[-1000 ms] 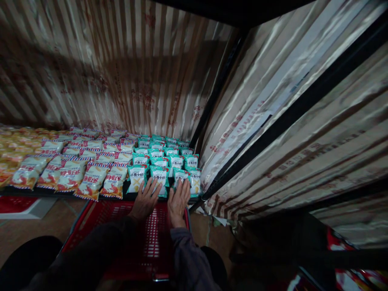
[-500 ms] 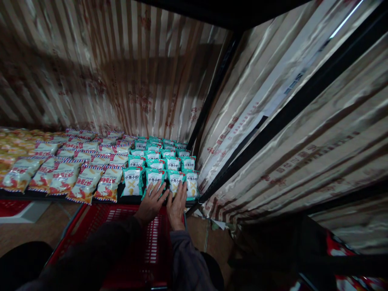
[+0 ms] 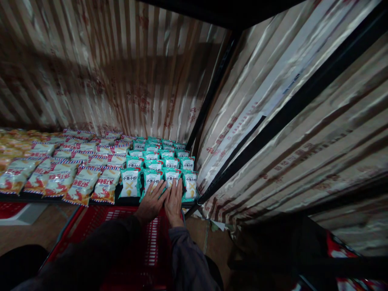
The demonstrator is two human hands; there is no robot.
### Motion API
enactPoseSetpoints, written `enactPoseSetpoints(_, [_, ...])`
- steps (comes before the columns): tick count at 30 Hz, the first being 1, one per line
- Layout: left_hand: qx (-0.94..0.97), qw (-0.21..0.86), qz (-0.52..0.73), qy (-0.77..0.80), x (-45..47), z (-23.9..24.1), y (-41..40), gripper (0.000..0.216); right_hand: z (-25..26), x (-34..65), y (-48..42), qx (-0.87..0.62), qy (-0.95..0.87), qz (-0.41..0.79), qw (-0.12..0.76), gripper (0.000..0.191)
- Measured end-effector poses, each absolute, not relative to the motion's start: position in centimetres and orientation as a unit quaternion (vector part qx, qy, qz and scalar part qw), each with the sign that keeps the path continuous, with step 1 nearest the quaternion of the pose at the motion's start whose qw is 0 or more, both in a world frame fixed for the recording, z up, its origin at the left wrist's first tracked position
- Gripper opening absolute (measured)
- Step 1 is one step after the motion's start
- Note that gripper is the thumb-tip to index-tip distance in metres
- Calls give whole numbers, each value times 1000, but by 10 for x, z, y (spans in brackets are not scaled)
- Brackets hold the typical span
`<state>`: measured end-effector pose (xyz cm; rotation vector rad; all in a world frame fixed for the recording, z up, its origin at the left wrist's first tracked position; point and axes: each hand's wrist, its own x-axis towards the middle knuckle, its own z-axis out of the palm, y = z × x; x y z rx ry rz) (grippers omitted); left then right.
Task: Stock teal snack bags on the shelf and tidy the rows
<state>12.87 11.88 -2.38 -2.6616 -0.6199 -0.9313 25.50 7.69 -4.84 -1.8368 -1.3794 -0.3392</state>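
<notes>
Rows of teal snack packets [image 3: 157, 155] fill the right end of a low dark shelf [image 3: 91, 201]. My left hand [image 3: 150, 204] lies flat with fingers spread on a front-row teal packet [image 3: 151, 178]. My right hand [image 3: 173, 201] rests beside it, fingers stretched over the neighbouring front teal packet [image 3: 170, 176]. The two hands almost touch at the shelf's front edge. Both sleeves are dark.
White, red and blue snack bags [image 3: 79, 184] and yellow bags [image 3: 12, 145] cover the shelf further left. A red plastic basket [image 3: 151, 242] sits under my arms. Striped plastic sheeting [image 3: 121, 72] forms the back; a black frame post [image 3: 212, 97] stands to the right.
My hands have drawn closer together on the front teal packets, and the right hand has slid left. The view has shifted slightly.
</notes>
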Motion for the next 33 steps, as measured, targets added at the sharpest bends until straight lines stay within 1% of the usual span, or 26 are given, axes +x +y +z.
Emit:
enactPoseSetpoints(8, [-916, 126, -316, -212, 138, -23, 120, 45, -44, 258, 71, -732, -551, -157, 369, 55])
enactPoseSetpoints(15, [-914, 132, -311, -225, 141, -22, 118, 49, -32, 290, 58, -772, -473, -195, 378, 56])
enactPoseSetpoints(22, [-917, 139, -313, -204, 151, -22, 117, 47, -37, 304, 63, -793, -449, -183, 370, 57])
enactPoseSetpoints(27, [-921, 154, -311, -178, 157, -22, 120, 45, -43, 306, 68, -799, -432, -174, 381, 53])
enactPoseSetpoints(33, [-921, 170, -301, -180, 162, -23, 121, 48, -43, 314, 73, -792, -418, -169, 411, 53])
